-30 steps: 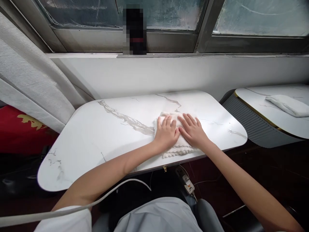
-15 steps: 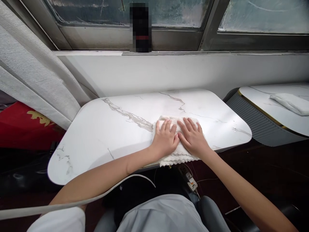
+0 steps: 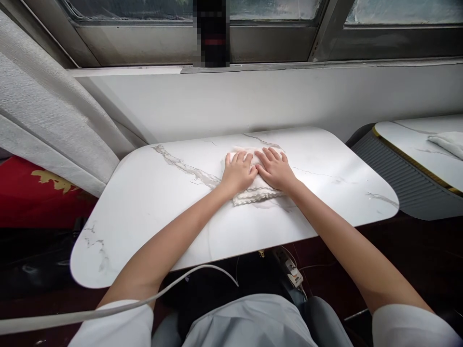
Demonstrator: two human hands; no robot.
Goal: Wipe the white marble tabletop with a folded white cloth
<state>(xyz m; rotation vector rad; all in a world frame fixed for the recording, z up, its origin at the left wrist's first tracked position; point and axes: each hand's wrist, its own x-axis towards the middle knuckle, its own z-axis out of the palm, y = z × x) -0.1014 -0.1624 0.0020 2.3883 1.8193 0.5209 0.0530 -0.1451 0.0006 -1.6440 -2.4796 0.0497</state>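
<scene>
Where the cloth (image 3: 256,194) overlapped the near edge of the table (image 3: 155,207) half a second ago, it now lies fully on the top, just right of frame centre, closer to the wall (image 3: 231,99). Net effect: strip of top between cloth and near edge now uncovered. Left hand (image 3: 238,175) and right hand (image 3: 276,170) both flat on it, fingers spread, pressing by the look of it. Nothing clenched; thumbs touching or nearly so.

Around: second table (image 3: 405,137) at right of frame, apart from the first, folded cloth (image 3: 448,142) on it. Curtain (image 3: 47,91) upper left, red item (image 3: 21,195) below. Dark object (image 3: 215,43) top middle, pixelated, can't identify.

In the way: white cable (image 3: 75,317) across the left sleeve (image 3: 119,325), lower left; could snag. Power strip (image 3: 294,275) sits below table level, lower right of centre.
</scene>
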